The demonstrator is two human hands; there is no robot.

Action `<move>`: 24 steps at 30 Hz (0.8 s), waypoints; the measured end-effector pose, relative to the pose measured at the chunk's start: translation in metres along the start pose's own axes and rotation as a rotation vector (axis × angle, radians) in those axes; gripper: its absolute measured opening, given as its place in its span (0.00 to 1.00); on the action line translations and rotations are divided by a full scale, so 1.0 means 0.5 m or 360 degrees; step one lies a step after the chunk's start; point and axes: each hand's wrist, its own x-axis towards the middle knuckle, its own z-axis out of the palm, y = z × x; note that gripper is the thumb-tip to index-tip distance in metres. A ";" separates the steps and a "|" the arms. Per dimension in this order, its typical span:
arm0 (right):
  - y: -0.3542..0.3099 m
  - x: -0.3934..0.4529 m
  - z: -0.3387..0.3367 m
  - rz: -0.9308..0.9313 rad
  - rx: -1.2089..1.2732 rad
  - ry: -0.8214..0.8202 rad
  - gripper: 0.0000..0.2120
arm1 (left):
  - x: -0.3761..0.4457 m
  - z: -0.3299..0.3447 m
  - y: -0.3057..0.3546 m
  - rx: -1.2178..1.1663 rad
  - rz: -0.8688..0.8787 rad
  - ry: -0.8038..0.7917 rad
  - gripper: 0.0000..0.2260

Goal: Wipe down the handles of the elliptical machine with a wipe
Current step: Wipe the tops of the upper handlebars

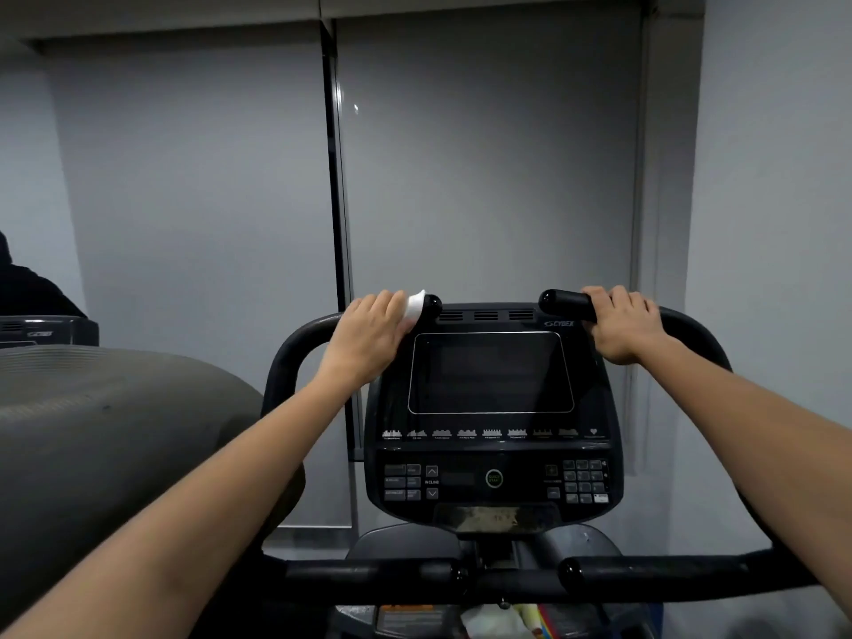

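Lower crossbar (507,575) nearest, bottom of frame. Mid-frame, left hand (369,336) clamping white wipe (413,307) round left handle (433,305); right hand (622,325) gripping right handle (565,303). Best twisting wipe fully around, tip included.

A white wipe (413,305) is seen against the black handles (566,303). The console (491,408) is coloured black, with a dark screen (489,373), white program symbols, and a green-ringed button (494,478). The wall (484,154) behind is plain grey.
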 end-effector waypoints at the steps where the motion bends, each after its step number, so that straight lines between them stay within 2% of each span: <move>1: 0.001 0.000 0.000 -0.0006 -0.0002 -0.0002 0.25 | -0.018 0.002 -0.018 0.0036 0.0052 0.0003 0.16; 5: 0.005 -0.001 -0.002 -0.0006 0.0012 -0.0009 0.24 | -0.081 -0.003 -0.093 -0.0034 0.0044 0.0015 0.19; 11: 0.001 -0.002 -0.001 -0.0007 0.0029 -0.0006 0.24 | -0.122 -0.021 -0.155 -0.0060 -0.0128 -0.0104 0.17; 14: -0.004 -0.003 -0.002 0.0016 0.0021 -0.0009 0.24 | -0.100 -0.016 -0.111 0.0037 -0.0155 -0.0032 0.15; 18: -0.008 -0.004 -0.008 0.0028 0.0027 -0.0033 0.24 | -0.009 -0.003 -0.003 0.0118 0.0013 -0.0077 0.17; 21: -0.004 0.000 -0.008 0.0018 0.0029 -0.0030 0.24 | 0.048 -0.001 0.067 0.0089 0.0080 -0.0090 0.15; 24: 0.002 0.000 -0.004 -0.0006 0.0053 -0.0023 0.24 | 0.053 0.003 0.070 -0.0005 0.0118 -0.0047 0.13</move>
